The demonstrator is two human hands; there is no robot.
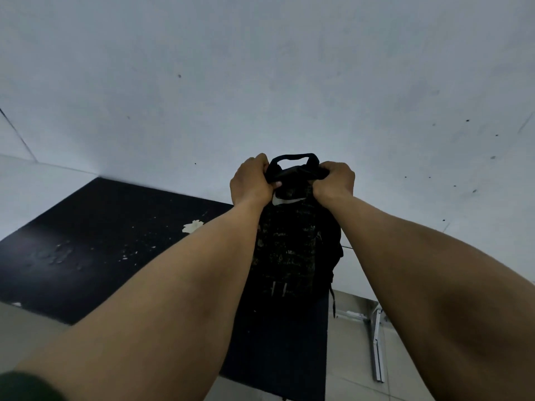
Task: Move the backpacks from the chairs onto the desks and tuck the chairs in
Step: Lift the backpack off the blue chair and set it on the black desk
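Observation:
A black backpack (292,250) with a faint pale print and a top carry loop stands upright in front of me, close to the wall. My left hand (252,180) grips its top left corner and my right hand (333,178) grips its top right corner. The bag's lower end sits over a dark navy chair seat (278,351); I cannot tell whether it rests on it or hangs just above. To the left lies a black desk top (95,244), scratched and chipped, with a pale patch near its right side.
A pale grey wall (289,82) fills the upper view right behind the bag. Light floor tiles (353,357) show at the lower right, with a white metal frame leg (377,342) standing on them.

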